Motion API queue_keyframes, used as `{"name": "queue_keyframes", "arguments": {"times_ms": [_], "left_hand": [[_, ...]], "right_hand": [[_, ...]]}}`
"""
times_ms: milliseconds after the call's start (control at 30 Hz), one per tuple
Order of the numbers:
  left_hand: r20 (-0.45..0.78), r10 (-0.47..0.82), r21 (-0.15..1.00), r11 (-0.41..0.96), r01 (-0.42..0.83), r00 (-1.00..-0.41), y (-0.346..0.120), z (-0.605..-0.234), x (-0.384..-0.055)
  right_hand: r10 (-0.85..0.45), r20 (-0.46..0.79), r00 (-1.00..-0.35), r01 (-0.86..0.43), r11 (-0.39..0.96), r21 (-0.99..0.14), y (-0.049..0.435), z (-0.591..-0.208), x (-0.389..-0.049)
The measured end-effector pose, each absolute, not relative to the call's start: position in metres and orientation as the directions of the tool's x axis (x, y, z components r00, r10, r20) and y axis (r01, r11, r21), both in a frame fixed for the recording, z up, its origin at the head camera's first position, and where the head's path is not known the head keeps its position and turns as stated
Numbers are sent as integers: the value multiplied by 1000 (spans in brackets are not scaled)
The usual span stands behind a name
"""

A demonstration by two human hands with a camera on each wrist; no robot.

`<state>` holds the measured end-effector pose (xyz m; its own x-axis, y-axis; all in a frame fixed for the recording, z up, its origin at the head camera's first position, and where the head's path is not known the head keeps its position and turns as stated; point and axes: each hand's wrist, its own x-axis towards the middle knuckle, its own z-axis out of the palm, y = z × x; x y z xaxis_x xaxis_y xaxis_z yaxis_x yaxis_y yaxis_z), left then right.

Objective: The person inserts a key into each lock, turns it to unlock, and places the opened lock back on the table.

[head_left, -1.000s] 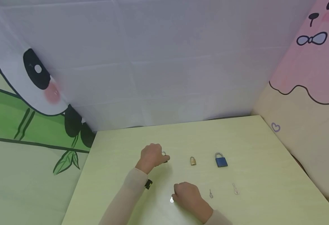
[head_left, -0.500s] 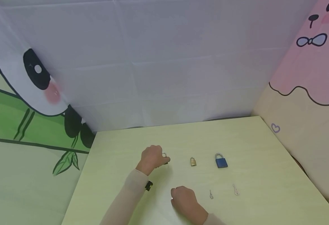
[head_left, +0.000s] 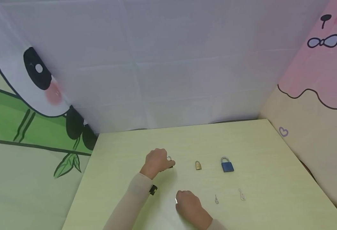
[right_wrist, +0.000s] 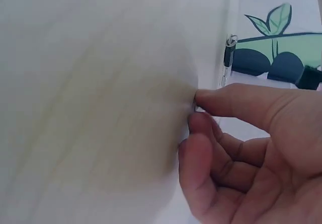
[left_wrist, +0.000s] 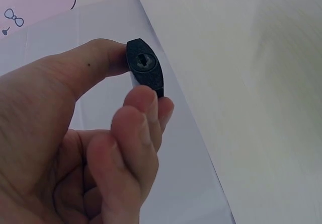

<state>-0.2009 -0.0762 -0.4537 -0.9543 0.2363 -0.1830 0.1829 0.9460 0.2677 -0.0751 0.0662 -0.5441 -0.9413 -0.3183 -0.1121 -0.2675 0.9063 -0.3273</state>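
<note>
My left hand (head_left: 156, 161) grips a black padlock (left_wrist: 143, 65) between thumb and fingers at the left of the table. The padlock's keyhole faces the left wrist camera, and its silver shackle shows past the hand in the head view. Nearer the front of the table, my right hand (head_left: 189, 204) pinches a small silver key (head_left: 176, 201) between thumb and index finger, close over the tabletop. Only a bright sliver of that key shows; the fingers hide the rest. In the right wrist view the thumb (right_wrist: 216, 100) and curled fingers meet near the table surface.
A small brass padlock (head_left: 198, 165) lies right of my left hand, and a larger blue padlock (head_left: 227, 166) lies farther right. Two keys, a small key (head_left: 216, 199) and a longer key (head_left: 242, 195), lie right of my right hand. Fabric walls border the table (head_left: 272, 153).
My right hand has drawn slightly back and to the left, its fingers now hiding most of the key that showed beside them. The left hand with the black padlock has stayed nearly still.
</note>
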Motion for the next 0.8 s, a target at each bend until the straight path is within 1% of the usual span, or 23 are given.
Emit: {"name": "queue_keyframes", "arguments": {"times_ms": [133,267,367,467,600,800], "left_hand": [[-197,229,267,948,173,-953,-77,-453,-200],[-197,226,269,948,169,-954,-77,-452,-200],[-194,226,270,948,170,-955,-78,-451,-199],[-203,225,260,951,169,-953,-79,-451,-200],[-211,221,253,953,165,-952,-79,-451,-200],[-210,225,253,953,169,-952,-80,-449,-199]], "right_hand": [[-368,-105,-924,-277,831,-482,74,-543,-77],[-415,-71,-907,-276,713,-645,79,-548,-76],[-414,-59,-908,-224,600,-768,81,-552,-75],[-382,-59,-922,-137,465,-875,82,-553,-75],[-315,-69,-946,-29,294,-955,81,-556,-78],[-230,-68,-971,51,80,-995,80,-556,-86]]}}
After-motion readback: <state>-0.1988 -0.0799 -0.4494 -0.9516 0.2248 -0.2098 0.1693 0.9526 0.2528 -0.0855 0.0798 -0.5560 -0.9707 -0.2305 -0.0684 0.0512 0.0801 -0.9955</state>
